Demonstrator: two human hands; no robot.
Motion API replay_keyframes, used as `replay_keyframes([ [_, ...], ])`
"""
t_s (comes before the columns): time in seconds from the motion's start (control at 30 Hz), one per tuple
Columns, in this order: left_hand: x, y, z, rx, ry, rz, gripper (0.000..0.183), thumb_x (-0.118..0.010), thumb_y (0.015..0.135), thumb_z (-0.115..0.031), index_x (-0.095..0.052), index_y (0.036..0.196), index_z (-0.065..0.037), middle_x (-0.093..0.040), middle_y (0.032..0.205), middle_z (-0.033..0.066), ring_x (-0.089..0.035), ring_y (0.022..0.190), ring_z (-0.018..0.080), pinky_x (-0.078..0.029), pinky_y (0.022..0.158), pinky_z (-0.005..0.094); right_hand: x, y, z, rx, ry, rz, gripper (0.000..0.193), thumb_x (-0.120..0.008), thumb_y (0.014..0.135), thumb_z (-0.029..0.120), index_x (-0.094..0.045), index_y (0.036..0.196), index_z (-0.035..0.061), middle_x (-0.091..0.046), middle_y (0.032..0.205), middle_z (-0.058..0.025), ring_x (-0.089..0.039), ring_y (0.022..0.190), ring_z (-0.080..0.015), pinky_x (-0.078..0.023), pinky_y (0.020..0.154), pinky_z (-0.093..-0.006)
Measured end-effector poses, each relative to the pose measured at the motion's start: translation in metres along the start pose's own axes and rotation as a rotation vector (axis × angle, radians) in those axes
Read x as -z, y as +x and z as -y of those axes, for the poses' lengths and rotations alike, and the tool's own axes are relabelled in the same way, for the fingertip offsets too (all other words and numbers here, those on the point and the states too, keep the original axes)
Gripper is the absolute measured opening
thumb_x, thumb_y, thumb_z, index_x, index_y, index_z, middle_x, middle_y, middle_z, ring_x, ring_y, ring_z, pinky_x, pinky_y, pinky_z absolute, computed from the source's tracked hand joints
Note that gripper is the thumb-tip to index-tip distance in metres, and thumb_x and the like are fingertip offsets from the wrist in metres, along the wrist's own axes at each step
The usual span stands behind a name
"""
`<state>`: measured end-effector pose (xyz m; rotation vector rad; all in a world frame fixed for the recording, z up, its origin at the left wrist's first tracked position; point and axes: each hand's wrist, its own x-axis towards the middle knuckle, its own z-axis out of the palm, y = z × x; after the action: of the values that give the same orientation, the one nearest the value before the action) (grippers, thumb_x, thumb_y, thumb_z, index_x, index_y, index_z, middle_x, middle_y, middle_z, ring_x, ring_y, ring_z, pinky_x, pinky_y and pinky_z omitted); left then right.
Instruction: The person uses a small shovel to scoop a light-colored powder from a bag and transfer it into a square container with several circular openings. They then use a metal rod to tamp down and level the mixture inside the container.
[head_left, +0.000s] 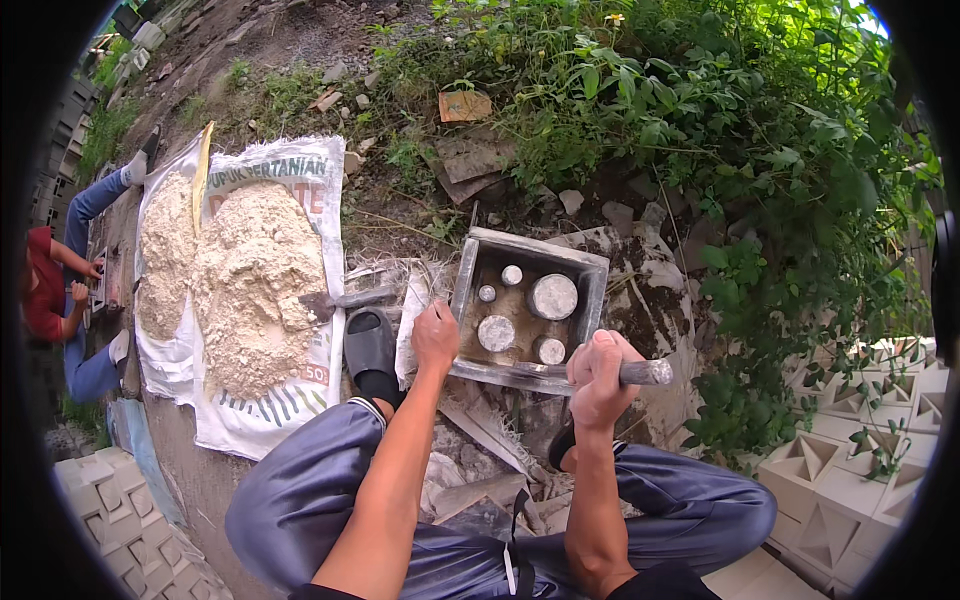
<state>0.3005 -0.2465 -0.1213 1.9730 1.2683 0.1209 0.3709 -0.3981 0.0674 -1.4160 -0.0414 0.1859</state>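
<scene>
My right hand [603, 375] is closed around the round grey handle [648, 372] of a tool, over the near right edge of a square grey mould box [535, 243]. A narrow flat part reaches left from my fist along the box's near rim. Inside, round pale-topped cylinders of different sizes, such as the big one [554, 297], rise from sandy brown material [525, 330]. Beside the box's left wall, my left hand [436, 335] is curled shut; what its fingers hold, if anything, is hidden. A trowel [362, 297] lies left of it, its blade at the powder.
Pale powder [260, 280] is heaped on white sacks [325, 200] at left. My sandalled foot [370, 345] sits between sack and box. Patterned blocks [830, 490] stand at lower right, more [125, 520] at lower left. Plants [640, 90] grow behind. Another person [50, 285] sits far left.
</scene>
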Motion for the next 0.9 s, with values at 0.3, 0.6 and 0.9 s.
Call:
replay_keyframes([
  [0.3, -0.006, 0.000, 0.001, 0.034, 0.032, -0.007, 0.044, -0.034, 0.091, -0.031, -0.064, 0.083, 0.001, -0.062, 0.085, 0.0275, -0.058, 0.083, 0.0460, -0.043, 0.077, 0.0523, 0.047, -0.001, -0.095, 0.138, -0.313, 0.221, 0.035, -0.049, 0.086, 0.008, -0.039, 0.053, 0.0038, -0.038, 0.048, 0.0029, -0.034, 0.040, -0.0076, -0.026, 0.040, -0.0264],
  [0.6, 0.002, 0.002, -0.002, 0.049, 0.021, -0.007, 0.046, -0.034, 0.091, -0.032, -0.063, 0.080, 0.001, -0.062, 0.083, 0.0273, -0.058, 0.082, 0.0457, -0.044, 0.076, 0.0521, 0.025, -0.001, 0.040, 0.032, 0.103, -0.042, 0.037, -0.045, 0.089, 0.010, -0.031, 0.055, 0.0093, -0.029, 0.045, 0.0034, -0.025, 0.037, -0.0052, -0.025, 0.035, -0.0246],
  [0.9, -0.002, 0.003, 0.002, 0.059, 0.026, -0.017, 0.047, -0.033, 0.090, -0.032, -0.064, 0.082, 0.002, -0.061, 0.088, 0.0292, -0.058, 0.086, 0.0463, -0.043, 0.079, 0.0525, 0.024, 0.007, 0.013, 0.056, -0.056, 0.173, 0.036, -0.044, 0.088, 0.011, -0.029, 0.055, 0.0100, -0.030, 0.045, 0.0023, -0.023, 0.034, -0.0057, -0.019, 0.032, -0.0251],
])
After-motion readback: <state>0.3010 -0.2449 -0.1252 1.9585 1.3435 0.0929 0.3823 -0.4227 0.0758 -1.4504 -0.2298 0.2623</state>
